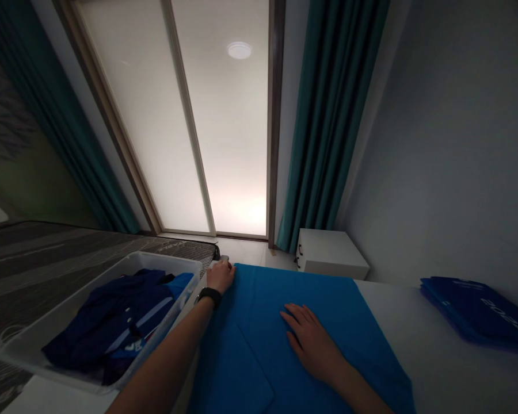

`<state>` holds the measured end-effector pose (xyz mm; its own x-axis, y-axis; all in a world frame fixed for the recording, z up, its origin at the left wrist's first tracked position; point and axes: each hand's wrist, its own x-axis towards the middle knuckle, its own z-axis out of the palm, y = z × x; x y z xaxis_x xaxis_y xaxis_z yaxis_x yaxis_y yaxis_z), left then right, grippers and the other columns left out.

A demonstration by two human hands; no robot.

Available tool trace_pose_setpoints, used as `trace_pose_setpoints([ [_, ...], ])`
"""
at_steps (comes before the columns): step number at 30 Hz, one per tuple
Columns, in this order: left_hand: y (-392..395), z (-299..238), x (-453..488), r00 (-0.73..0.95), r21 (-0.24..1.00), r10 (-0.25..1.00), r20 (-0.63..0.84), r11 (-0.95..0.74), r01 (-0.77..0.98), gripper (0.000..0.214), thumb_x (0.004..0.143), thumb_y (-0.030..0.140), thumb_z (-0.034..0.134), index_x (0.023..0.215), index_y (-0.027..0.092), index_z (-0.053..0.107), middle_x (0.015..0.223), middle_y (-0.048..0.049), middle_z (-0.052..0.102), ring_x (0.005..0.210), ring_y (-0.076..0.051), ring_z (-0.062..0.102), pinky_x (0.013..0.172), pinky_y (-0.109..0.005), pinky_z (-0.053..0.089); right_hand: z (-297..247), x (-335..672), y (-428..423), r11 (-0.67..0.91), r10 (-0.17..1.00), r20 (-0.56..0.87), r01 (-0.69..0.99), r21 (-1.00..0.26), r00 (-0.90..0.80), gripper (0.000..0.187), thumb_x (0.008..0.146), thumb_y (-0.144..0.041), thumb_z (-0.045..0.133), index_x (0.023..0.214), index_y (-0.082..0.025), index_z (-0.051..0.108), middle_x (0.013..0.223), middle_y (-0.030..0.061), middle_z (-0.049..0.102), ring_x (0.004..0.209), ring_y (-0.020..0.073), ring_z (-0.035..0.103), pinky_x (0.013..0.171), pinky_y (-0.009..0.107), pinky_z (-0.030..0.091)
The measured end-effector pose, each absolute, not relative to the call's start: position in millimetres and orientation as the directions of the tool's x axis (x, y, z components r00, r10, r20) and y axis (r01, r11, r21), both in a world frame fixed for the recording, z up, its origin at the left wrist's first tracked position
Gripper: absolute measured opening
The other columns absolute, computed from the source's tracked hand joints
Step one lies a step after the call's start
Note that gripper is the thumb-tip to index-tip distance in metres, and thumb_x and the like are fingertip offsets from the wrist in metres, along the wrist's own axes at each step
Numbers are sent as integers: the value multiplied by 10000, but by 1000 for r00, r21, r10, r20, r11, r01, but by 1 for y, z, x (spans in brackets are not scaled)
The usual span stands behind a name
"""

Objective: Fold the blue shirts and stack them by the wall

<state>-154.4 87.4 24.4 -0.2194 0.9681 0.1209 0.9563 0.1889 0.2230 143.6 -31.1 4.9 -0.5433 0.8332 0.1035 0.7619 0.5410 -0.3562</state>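
Observation:
A bright blue cloth (323, 328) lies spread on the white table, with a folded-over flap along its near left part. It looks like a garment, but its kind does not show. At its far left corner, my left hand (221, 277), with a black watch on the wrist, has its fingers curled closed on the cloth's edge. The fingertips are partly hidden. My right hand (308, 339) rests palm down on the middle of the cloth, fingers spread and holding nothing. Beside my left forearm, a clear plastic bin (155, 257) holds crumpled dark blue clothes (125, 316).
Folded dark blue clothing with white lettering (479, 310) lies at the right of the white table (397, 310). Beyond the table stand a white drawer cabinet (334, 253) and teal curtains (328, 126) beside frosted sliding doors (228, 126). A striped mattress (47, 259) lies left.

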Motion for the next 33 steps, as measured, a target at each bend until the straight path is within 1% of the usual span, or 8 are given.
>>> trace_pose_setpoints([
  [5, 107, 24, -158, -264, 255, 963, 45, 245, 936, 294, 949, 340, 440, 1026, 161, 660, 1090, -144, 709, 1064, -290, 635, 915, -398, 406, 9, 143, -32, 532, 835, 75, 765, -361, -545, 515, 1025, -449, 229, 1454, -269, 450, 1526, 21, 412, 1424, 246, 328, 1206, 495, 223],
  [12, 124, 24, -161, -271, 281, 962, -33, 269, 921, 277, 917, 372, 499, 1014, 170, 661, 1134, -137, 707, 1056, -274, 650, 824, -316, 434, 7, 144, -32, 537, 834, 103, 754, -378, -542, 489, 1025, -418, 258, 1449, -277, 457, 1518, 25, 424, 1418, 248, 340, 1206, 491, 225],
  [18, 128, 23, -155, -258, 290, 964, -67, 266, 919, 314, 910, 425, 502, 1020, 174, 655, 1147, -138, 700, 1027, -266, 660, 787, -297, 443, 7, 144, -31, 554, 825, 138, 734, -392, -549, 453, 1015, -373, 335, 1426, -255, 486, 1488, 52, 461, 1400, 255, 368, 1196, 510, 241],
  [23, 131, 25, -154, -242, 310, 966, -90, 258, 915, 233, 888, 358, 540, 955, 180, 674, 1093, -132, 717, 1004, -275, 664, 792, -316, 440, 5, 145, -32, 561, 821, 161, 725, -400, -548, 444, 1018, -365, 334, 1427, -272, 479, 1489, 41, 461, 1396, 253, 374, 1191, 520, 252],
  [27, 129, 30, -151, -228, 346, 972, -57, 233, 909, 176, 872, 297, 551, 859, 177, 679, 1018, -129, 728, 1023, -300, 649, 867, -370, 409, 3, 145, -32, 567, 819, 185, 720, -400, -543, 433, 1014, -349, 356, 1422, -286, 483, 1477, 39, 475, 1386, 249, 391, 1186, 510, 264],
  [29, 127, 34, -147, -227, 379, 974, -22, 219, 899, 171, 872, 288, 548, 850, 175, 675, 999, -122, 727, 1035, -302, 638, 904, -390, 385, 3, 144, -32, 570, 818, 192, 721, -393, -543, 428, 1010, -339, 369, 1416, -283, 492, 1467, 46, 485, 1381, 247, 398, 1187, 507, 262],
  [31, 122, 39, -142, -226, 429, 974, 11, 200, 881, 174, 876, 296, 546, 871, 173, 670, 993, -110, 723, 1022, -290, 636, 900, -382, 384, 4, 143, -32, 572, 817, 190, 724, -386, -544, 426, 1004, -330, 381, 1410, -274, 500, 1463, 55, 490, 1380, 248, 399, 1188, 505, 257],
  [33, 115, 45, -137, -223, 495, 974, 41, 174, 851, 174, 875, 308, 552, 891, 176, 664, 977, -88, 721, 984, -264, 641, 861, -345, 401, 5, 143, -32, 568, 820, 182, 727, -386, -543, 427, 1003, -330, 381, 1408, -269, 503, 1468, 58, 485, 1383, 251, 394, 1188, 509, 256],
])
